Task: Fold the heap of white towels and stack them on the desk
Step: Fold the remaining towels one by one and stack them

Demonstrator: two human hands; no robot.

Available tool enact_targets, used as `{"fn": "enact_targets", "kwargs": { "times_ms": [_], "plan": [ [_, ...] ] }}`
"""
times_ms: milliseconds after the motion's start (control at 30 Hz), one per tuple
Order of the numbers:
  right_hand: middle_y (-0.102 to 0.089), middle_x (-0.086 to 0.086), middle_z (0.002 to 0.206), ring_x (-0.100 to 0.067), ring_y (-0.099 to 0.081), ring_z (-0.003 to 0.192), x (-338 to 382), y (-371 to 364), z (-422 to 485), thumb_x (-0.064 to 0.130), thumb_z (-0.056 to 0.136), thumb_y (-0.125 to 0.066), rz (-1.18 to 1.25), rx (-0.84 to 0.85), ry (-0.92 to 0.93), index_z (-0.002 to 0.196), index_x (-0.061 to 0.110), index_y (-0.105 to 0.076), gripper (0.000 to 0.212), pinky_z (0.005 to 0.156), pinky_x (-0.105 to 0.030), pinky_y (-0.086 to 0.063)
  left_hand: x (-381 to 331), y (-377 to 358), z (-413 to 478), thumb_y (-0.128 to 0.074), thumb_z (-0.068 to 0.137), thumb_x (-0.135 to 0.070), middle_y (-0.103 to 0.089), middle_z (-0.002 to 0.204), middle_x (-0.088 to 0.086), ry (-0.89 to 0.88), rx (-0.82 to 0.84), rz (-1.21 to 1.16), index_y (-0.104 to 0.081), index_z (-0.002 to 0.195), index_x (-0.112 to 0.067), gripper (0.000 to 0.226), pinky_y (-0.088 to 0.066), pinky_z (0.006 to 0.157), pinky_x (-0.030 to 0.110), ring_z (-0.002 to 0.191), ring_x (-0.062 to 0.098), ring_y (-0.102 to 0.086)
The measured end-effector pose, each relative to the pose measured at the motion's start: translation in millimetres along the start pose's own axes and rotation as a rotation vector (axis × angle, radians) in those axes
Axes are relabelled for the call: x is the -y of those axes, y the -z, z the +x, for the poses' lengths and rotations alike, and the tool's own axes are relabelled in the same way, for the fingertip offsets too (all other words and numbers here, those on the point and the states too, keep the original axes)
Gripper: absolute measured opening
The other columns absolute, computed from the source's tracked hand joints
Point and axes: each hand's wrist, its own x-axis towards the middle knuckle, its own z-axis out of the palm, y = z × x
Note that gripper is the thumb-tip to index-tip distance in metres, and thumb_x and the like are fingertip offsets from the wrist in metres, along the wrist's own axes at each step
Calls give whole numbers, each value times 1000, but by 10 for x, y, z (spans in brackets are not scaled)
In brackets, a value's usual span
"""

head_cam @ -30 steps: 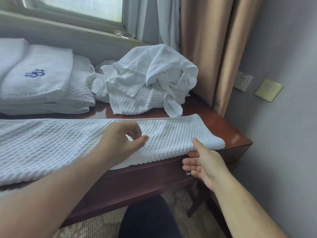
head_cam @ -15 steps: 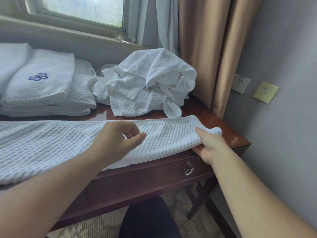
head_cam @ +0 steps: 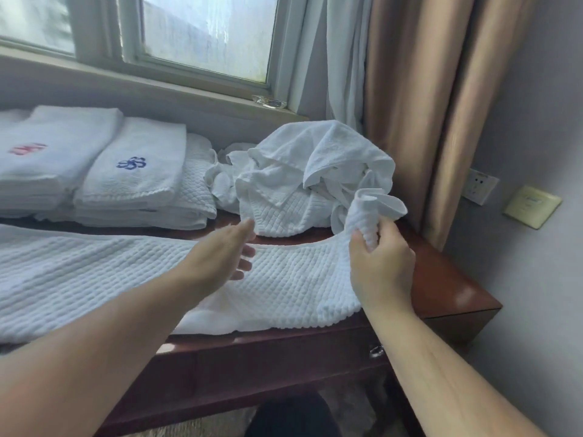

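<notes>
A long white waffle towel [head_cam: 104, 272] lies flat across the front of the dark wooden desk [head_cam: 454, 279]. My right hand [head_cam: 380, 263] grips its right end, bunched and lifted off the desk. My left hand [head_cam: 225, 257] hovers over the towel's middle with fingers straight, holding nothing. Behind them sits the crumpled heap of white towels [head_cam: 309, 175]. Folded towels [head_cam: 132, 171] are stacked at the back left, one with a blue emblem, another with a red one.
A window sill with a small glass dish [head_cam: 269, 101] runs behind the desk. Tan curtains [head_cam: 435, 105] hang at the right, beside a wall socket [head_cam: 479, 186] and a switch plate [head_cam: 531, 206]. A drawer handle [head_cam: 377, 351] sits under the desk edge.
My right hand has gathered the towel's right end and lifted it up off the desk edge. My left hand has opened from a curled pose and moved right. The view has tilted upward.
</notes>
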Motion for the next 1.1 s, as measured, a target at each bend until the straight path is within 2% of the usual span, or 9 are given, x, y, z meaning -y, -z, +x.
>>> {"fn": "enact_targets", "kwargs": {
  "times_ms": [67, 167, 267, 400, 533, 600, 767, 1000, 1100],
  "plan": [
    [-66, 13, 73, -3, -59, 62, 304, -151, -127, 10, 92, -65, -43, 126, 249, 111, 21, -69, 22, 59, -6, -38, -106, 153, 49, -31, 97, -70, -75, 102, 12, 175, 61, -250, -68, 114, -8, 75, -56, 71, 35, 89, 25, -74],
    [-73, 5, 82, -16, -68, 71, 695, -529, -388, 3, 90, -64, -102, 362, 580, 115, 20, -71, 30, 61, -26, -52, -165, 554, 92, -23, 88, -84, -75, 109, 16, 303, 203, -418, -76, 108, -7, 95, -55, 78, 37, 95, 27, -74],
    [-72, 4, 87, -22, -68, 72, 1013, -956, -606, 5, 95, -53, -195, 578, 732, 114, 20, -66, 28, 60, -36, -55, -143, 997, 9, -45, 93, -68, -75, 110, 10, 337, 174, -402, -73, 115, -12, 67, -60, 80, 37, 87, 20, -75],
    [-70, 1, 94, -22, -65, 77, 1387, -1318, -756, 9, 101, -46, -127, 715, 818, 121, 21, -61, 28, 66, -37, -53, -20, 1446, -111, -65, 96, -21, -68, 78, 9, 445, -138, 4, -64, 101, -4, 18, -56, 50, 26, 53, 15, -68],
    [-62, 0, 103, -24, -59, 87, 1478, -1447, -873, 10, 92, -51, -418, 738, 766, 111, 21, -50, 22, 67, -34, -37, 42, 2006, -271, -59, 100, -13, -69, 100, 15, 423, -250, 86, -66, 117, 1, 23, -58, 80, 40, 80, 25, -66],
    [-61, 1, 100, -21, -50, 79, 1551, -1460, -910, 9, 91, -50, -479, 793, 743, 99, 22, -42, 18, 64, -32, -34, -9, 2304, -407, -58, 101, -15, -71, 112, 17, 431, -288, 189, -66, 117, -2, 23, -55, 96, 47, 93, 30, -69],
    [-41, 6, 71, -22, -36, 57, 1971, -1612, -1039, 3, 90, -41, -450, 800, 895, 88, 22, -33, 21, 47, -33, -19, -46, 2931, -704, -56, 101, -25, -67, 122, 11, 470, -368, 682, -65, 124, -14, 27, -51, 99, 41, 113, 32, -64],
    [-40, 5, 74, -22, -40, 61, 2322, -1889, -1288, -1, 83, -39, -432, 913, 1081, 90, 20, -38, 23, 46, -32, -16, 454, 3356, -842, -57, 100, -32, -63, 93, 0, 453, -493, 821, -63, 96, -23, 12, -43, 60, 28, 80, 18, -59],
    [-42, 8, 82, -21, -44, 76, 2272, -1972, -1336, 12, 91, -44, -394, 1023, 1061, 90, 24, -40, 12, 55, -33, -27, 768, 3363, -839, -54, 100, -39, -64, 94, 1, 430, -510, 845, -60, 93, -19, 21, -40, 68, 32, 88, 23, -59]
  ]
}}
